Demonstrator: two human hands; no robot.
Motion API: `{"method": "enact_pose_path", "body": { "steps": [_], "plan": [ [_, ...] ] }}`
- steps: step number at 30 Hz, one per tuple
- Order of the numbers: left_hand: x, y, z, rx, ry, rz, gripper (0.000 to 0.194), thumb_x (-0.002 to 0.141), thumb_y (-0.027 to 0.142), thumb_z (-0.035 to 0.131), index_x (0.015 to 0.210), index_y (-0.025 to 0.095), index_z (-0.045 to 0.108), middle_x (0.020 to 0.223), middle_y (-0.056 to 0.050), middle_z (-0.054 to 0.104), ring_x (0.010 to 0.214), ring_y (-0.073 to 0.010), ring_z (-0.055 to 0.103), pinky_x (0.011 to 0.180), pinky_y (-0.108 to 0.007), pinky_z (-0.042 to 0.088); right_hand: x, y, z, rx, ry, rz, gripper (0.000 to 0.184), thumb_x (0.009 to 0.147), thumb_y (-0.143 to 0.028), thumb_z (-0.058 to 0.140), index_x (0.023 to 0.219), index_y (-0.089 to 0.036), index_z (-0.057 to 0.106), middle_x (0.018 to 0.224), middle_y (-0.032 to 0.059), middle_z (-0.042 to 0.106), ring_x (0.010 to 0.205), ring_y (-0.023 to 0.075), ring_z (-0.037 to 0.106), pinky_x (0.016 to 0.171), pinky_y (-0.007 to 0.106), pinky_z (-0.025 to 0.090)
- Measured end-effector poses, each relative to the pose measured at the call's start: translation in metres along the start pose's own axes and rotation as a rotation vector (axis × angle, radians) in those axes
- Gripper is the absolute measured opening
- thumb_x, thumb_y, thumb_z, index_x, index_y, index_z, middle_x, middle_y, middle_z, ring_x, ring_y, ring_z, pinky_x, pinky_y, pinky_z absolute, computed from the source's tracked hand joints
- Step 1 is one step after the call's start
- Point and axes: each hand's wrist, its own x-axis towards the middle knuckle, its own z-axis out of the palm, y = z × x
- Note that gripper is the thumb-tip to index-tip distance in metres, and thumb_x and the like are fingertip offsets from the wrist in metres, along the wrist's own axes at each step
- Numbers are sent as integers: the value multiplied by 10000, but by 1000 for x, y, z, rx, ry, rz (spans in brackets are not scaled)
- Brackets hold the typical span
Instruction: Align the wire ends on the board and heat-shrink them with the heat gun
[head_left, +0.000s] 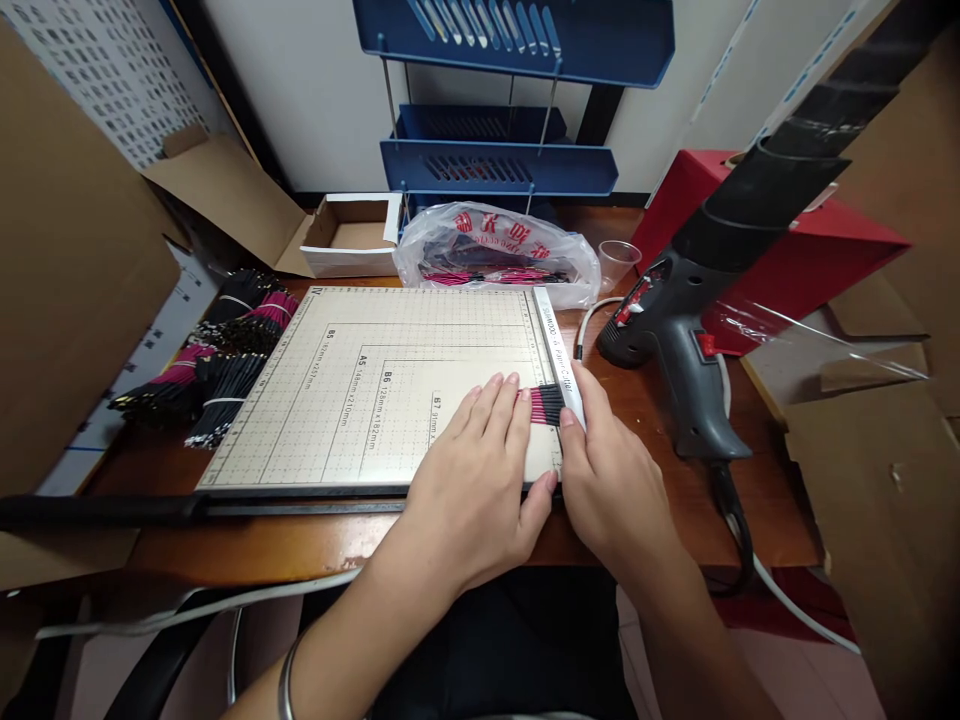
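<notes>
A beige paper cutter (pixel 315 400) with printed size grids lies on the wooden desk. A row of thin wires (pixel 546 405), pink and black, lies across its right side with the black ends against the white ruler strip (pixel 556 345). My left hand (pixel 476 460) lies flat over the wires, fingers extended together, and hides their other ends. At the cutter's right edge, my right hand (pixel 615 465) grips the strip, thumb on the inner side beside the wire ends and fingers on the outer side. The cutter's black handle (pixel 97 510) is down along the front edge.
Bundles of black and pink wires (pixel 240 350) lie left of the cutter. Behind it are a plastic bag (pixel 499 250) of wires, a small white box (pixel 352 240), a clear cup (pixel 619 262) and a blue rack (pixel 499 165). A heat gun (pixel 675 320) stands at the right.
</notes>
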Motion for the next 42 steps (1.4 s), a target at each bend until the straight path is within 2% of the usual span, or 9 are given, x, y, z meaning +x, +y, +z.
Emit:
{"method": "enact_pose_path", "body": {
  "steps": [5, 8, 11, 19, 26, 42],
  "plan": [
    [3, 2, 1, -5, -3, -2, 706, 1039, 456, 339, 1544, -36, 370, 1646, -245, 285, 1556, -343, 244, 1273, -492, 284, 2, 6, -2, 59, 56, -19, 575, 1019, -374, 285, 1586, -281, 304, 1495, 78, 565, 1212, 308, 643, 1018, 513, 488],
    [3, 1, 1, 1, -4, 7, 699, 1037, 448, 339, 1545, -32, 375, 1644, -241, 294, 1555, -340, 246, 1275, -489, 283, 4, 4, -2, 28, 23, -3, 598, 1000, -417, 370, 1569, -233, 346, 1393, 112, 643, 1200, 325, 647, 1065, 542, 452],
    [2, 0, 1, 8, -3, 18, 688, 1041, 441, 339, 1547, -25, 379, 1643, -235, 298, 1551, -332, 261, 1274, -480, 291, 5, 0, -1, 3, -32, 11, 557, 1004, -354, 357, 1537, -198, 398, 1267, 130, 705, 1188, 309, 655, 1102, 542, 421],
    [1, 1, 1, 23, 4, 29, 698, 1043, 448, 336, 1534, -44, 389, 1632, -258, 307, 1546, -349, 262, 1267, -488, 297, 4, -3, -4, -23, -47, 55, 510, 1017, -320, 353, 1515, -219, 408, 1283, 128, 697, 1223, 300, 641, 1111, 532, 409],
    [2, 2, 2, 0, 2, 21, 702, 1039, 455, 338, 1525, -49, 391, 1632, -267, 299, 1548, -358, 256, 1265, -508, 297, 6, -2, -6, -38, -71, 51, 512, 1018, -347, 335, 1509, -222, 405, 1228, 126, 717, 1152, 322, 670, 1035, 505, 449],
    [3, 3, 4, 1, 20, 6, 713, 1031, 462, 339, 1521, -53, 392, 1630, -268, 306, 1545, -361, 270, 1262, -514, 298, 5, -5, -7, -43, -75, 50, 503, 1023, -362, 313, 1498, -233, 416, 1243, 136, 712, 1176, 350, 664, 975, 473, 461]
  ]
}}
